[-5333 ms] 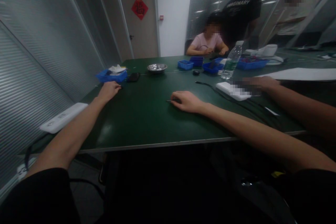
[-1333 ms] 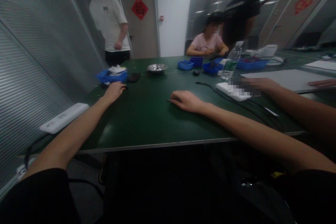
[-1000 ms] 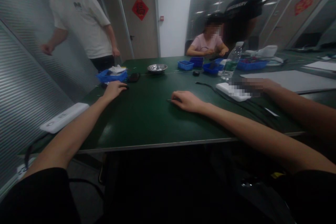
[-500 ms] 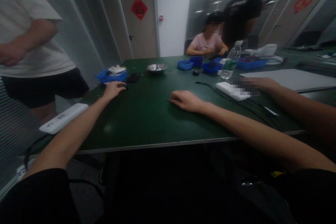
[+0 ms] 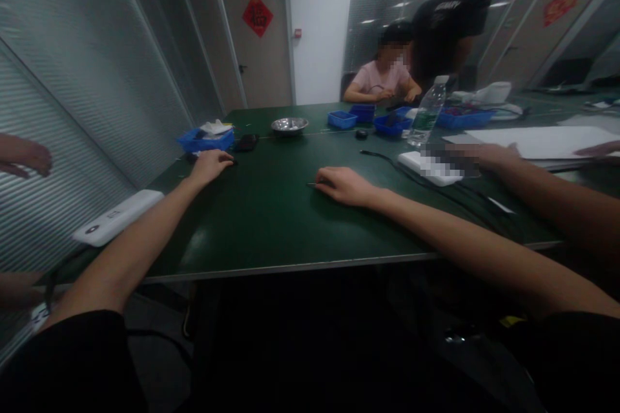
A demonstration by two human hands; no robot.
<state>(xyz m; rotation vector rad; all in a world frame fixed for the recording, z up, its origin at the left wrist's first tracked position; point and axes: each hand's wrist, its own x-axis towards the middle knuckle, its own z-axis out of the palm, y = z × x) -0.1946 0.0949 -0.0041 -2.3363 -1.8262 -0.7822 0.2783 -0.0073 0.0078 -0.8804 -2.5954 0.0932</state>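
Over the left part of the green table, my left hand is closed, its fingertips pinched by a small dark piece too small to name. Just beyond that hand are a blue basket with white paper in it and a black phone-like object. My right hand rests on the tabletop near the middle, fingers curled around a thin metal rod whose tip points left. The rest of the rod is hidden in the fist.
A metal bowl, blue trays, a water bottle and a black mouse stand farther back. At right, another person's hand is near a white power bank and cables. A white device lies at left.
The person in the light shirt at left has moved mostly out of view, leaving only an arm and hand. White sheets have shifted at right, where another hand appears. My hands stay put.
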